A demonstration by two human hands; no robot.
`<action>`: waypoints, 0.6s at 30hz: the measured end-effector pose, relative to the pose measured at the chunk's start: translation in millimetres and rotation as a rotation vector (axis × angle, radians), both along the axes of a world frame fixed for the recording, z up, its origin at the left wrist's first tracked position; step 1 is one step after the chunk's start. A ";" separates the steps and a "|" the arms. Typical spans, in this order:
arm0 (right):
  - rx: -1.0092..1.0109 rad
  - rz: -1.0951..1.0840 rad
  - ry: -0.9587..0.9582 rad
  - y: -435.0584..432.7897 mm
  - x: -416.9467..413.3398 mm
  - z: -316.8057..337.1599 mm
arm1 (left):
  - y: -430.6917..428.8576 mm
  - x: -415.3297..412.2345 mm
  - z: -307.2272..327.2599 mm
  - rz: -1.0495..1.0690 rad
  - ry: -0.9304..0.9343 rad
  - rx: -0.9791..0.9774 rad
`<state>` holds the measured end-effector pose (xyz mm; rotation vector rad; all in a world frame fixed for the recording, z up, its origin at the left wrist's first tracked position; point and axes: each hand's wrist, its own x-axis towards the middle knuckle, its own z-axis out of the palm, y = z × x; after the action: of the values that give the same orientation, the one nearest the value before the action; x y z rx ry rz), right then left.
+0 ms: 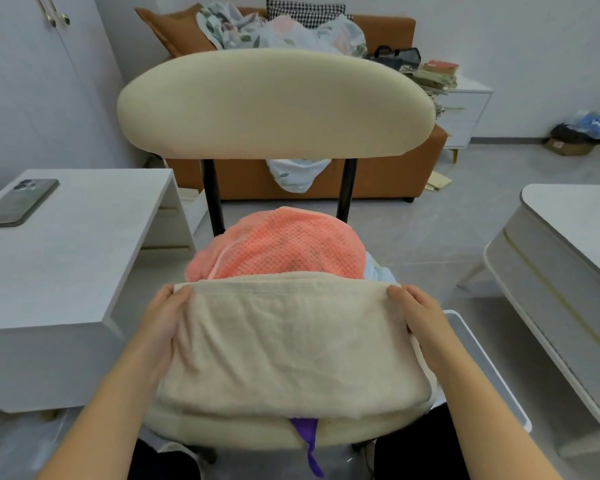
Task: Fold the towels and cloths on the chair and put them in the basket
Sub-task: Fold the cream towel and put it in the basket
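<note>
Grey floor tiles and pale walls surround a cream chair [274, 102] that stands in the middle. No brand, label or writing can be read anywhere. On the seat lies a beige towel [288, 344], folded flat. The left hand [160, 323] grips its far left corner and the right hand [420, 317] grips its far right corner, fingers closed on the cloth. Behind the towel sits an orange waffle cloth [284, 247] in a heap, touching it. A purple cloth [309, 441] hangs from under the towel at the front edge of the seat. A white basket [482, 368] shows only its rim just right of the chair. On the white table [66, 254] at left lies a phone [20, 202]. A brown sofa [388, 174] with bedding stands behind.
</note>
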<state>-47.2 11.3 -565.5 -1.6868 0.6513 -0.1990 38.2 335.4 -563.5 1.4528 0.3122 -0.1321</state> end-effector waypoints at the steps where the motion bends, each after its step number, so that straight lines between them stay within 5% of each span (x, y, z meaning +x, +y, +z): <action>1: 0.021 0.012 0.011 -1.7 -1.5 0.6 | 0.1 -1.7 2.8 -0.018 0.000 -0.033; 10: 0.059 0.013 -0.162 -2.5 -16.4 8.2 | 4.2 -11.4 16.6 -0.047 -0.056 -0.107; 18: 0.156 0.117 -0.048 -7.4 -20.3 5.0 | 6.4 -15.9 15.9 -0.102 -0.069 -0.014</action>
<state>-67.6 3.9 -560.4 -1.5594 0.5175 -0.1025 22.3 341.7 -547.6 1.4563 0.1803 -0.1659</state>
